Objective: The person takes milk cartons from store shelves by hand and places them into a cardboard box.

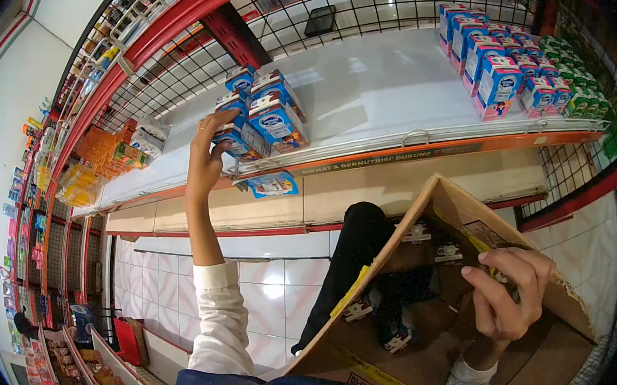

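Touching the blue-and-brown cartons point(279, 126), upper left of centre, the left hand point(209, 144) is nearer; they extend rightward from its bent fingers, long axes seemingly upright, grip unclear. Half-open and apparently empty, the right hand point(513, 292) hangs over the cardboard box point(458, 201), lower right.

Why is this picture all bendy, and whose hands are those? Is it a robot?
No robot here! It's a person with two bare hands. The camera sits on their head, looking forward and down, and its view looks curved. The left hand touches blue-and-brown cartons on a white shelf. Further along stand blue-and-pink cartons and green packs. The right hand is at an open cardboard box with a few packs inside. Its fingers are curled, but I can't tell whether they hold anything.
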`<action>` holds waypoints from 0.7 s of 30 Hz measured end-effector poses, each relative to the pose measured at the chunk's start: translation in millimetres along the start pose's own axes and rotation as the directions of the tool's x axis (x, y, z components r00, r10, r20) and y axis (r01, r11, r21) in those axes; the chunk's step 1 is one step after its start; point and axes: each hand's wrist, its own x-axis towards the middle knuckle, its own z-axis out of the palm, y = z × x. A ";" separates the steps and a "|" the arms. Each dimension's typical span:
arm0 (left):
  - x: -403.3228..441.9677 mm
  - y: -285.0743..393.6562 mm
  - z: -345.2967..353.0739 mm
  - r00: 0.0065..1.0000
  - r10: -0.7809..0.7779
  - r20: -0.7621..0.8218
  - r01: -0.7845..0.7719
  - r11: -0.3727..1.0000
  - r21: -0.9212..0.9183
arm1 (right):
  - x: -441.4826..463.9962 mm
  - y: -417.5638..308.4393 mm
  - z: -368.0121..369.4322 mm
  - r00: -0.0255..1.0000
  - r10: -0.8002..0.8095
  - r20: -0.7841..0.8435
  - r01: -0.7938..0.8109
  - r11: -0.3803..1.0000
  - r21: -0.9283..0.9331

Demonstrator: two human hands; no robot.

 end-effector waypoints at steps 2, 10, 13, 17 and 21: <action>0.1 4.2 -3.2 0.999 0.029 -0.015 -0.029 1.000 -0.007 | -0.4 1.1 0.4 1.000 -0.006 -0.005 0.006 1.000 -0.004; 23.2 -47.4 -15.0 0.960 -0.220 -0.172 0.126 0.892 -0.433 | -2.6 5.1 1.2 0.999 -0.047 -0.009 0.047 0.999 -0.014; 30.2 -56.1 -4.7 0.979 -0.195 -0.051 0.161 0.910 -0.382 | -2.9 5.0 2.1 0.999 -0.047 -0.025 0.047 0.999 -0.019; 22.5 -82.8 13.0 0.959 -0.278 -0.049 0.181 0.742 -0.646 | -3.3 3.4 3.5 0.998 -0.053 -0.028 0.051 0.998 -0.048; 19.1 -82.2 13.1 0.974 -0.225 0.018 0.173 0.695 -0.698 | -0.8 3.5 5.5 0.999 -0.048 -0.020 0.046 0.998 -0.051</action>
